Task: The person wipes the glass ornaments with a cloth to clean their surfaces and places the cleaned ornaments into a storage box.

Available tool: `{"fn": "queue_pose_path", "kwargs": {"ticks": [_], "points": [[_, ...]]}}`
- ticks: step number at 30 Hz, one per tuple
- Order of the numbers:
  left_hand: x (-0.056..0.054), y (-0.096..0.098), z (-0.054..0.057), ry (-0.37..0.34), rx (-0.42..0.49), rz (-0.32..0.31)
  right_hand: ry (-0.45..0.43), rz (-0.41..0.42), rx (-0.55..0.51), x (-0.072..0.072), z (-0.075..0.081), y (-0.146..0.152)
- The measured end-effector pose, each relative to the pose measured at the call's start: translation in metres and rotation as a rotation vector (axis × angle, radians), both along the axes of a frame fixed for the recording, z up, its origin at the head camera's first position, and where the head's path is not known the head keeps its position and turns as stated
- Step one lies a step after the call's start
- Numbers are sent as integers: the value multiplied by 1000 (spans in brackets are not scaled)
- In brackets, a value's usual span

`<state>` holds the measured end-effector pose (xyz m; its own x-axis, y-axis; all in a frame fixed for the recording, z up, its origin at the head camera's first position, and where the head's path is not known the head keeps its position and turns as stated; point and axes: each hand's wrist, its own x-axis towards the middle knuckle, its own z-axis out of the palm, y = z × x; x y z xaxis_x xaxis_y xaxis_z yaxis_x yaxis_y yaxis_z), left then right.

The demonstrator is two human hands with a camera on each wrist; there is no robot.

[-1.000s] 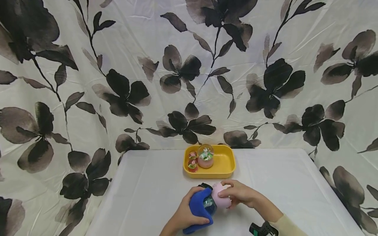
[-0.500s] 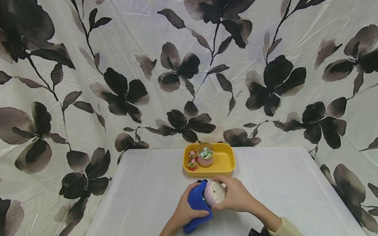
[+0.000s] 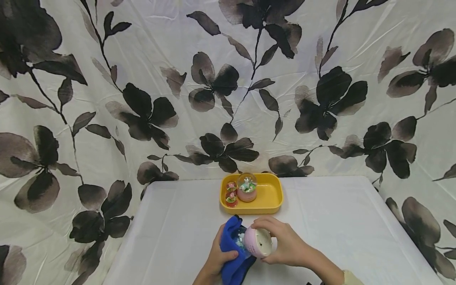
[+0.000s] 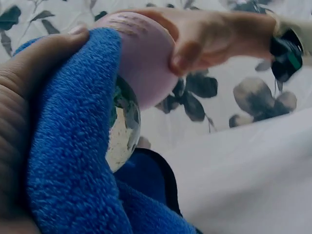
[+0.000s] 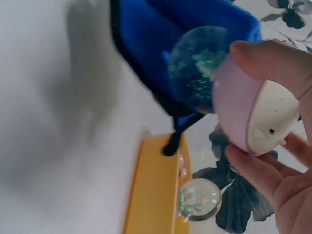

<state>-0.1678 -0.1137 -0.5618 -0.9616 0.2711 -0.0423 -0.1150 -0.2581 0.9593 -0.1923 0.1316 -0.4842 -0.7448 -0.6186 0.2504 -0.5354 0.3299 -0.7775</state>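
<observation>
A snow globe with a pink base (image 3: 252, 242) is tilted on its side above the table, its white underside facing right. My right hand (image 3: 286, 243) grips that base between thumb and fingers. In the right wrist view the clear glass ball (image 5: 195, 68) shows green glitter inside. My left hand (image 3: 218, 253) holds a blue cloth (image 4: 78, 141) cupped around the glass from the left. The cloth's dark-edged corner (image 5: 171, 144) hangs down in the right wrist view. Part of the glass is hidden by the cloth.
Behind the hands, a yellow tray (image 3: 268, 194) stands on the white table (image 3: 171, 225). A larger snow globe (image 3: 247, 188) and two small red-based globes (image 3: 231, 199) sit in its left half. A floral curtain (image 3: 228, 79) hangs behind.
The right hand has turned the snow globe so its underside shows, then shifted slightly left and down. The left hand moved slightly left, and the cloth has opened around the glass.
</observation>
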Motion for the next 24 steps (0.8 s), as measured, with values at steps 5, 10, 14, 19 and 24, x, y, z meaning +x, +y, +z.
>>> {"fn": "queue_pose_path", "kwargs": {"ticks": [5,10,14,19,24], "points": [[5,1,7,-30,118,23,34,-53,-172,11,-8,-5],[4,4,14,-20,148,102,-183,-224,-361,21,-19,-18],[2,6,16,25,76,160,-514,-341,-502,26,-27,-27],[1,6,12,102,-69,180,-805,-369,-540,24,-32,-26],[1,4,7,145,-183,151,-1036,-268,-545,15,-32,-15]]}}
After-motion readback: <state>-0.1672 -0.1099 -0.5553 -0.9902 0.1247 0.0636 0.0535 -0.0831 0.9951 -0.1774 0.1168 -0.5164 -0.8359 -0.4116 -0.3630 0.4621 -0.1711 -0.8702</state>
